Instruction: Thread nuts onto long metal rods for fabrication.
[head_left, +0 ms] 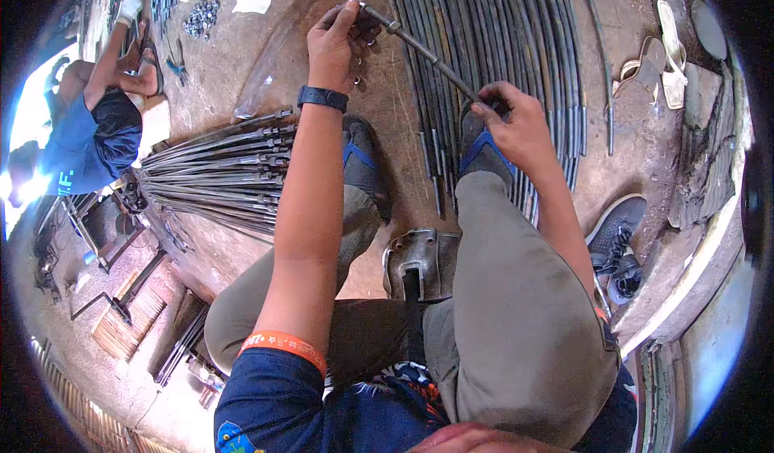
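A dark metal rod [426,52] slants across in front of me between my two hands. My left hand [339,45], with a dark watch on its wrist, closes its fingers and thumb on the rod's far-left end. Close to that hand, a nut-like collar [393,27] sits around the rod. My right hand [518,126] grips the rod lower and to the right, between thumb and curled fingers. Beneath the rod, long dark rods [508,33] lie side by side on the floor. Between my knees is a worn metal piece [431,255].
On the left lies a bundle of rods [234,167] with fittings on their ends. A co-worker in a blue shirt [89,138] crouches at the far left near small loose parts [200,19]. Sandals [671,54] and dark shoes [617,239] rest at the right.
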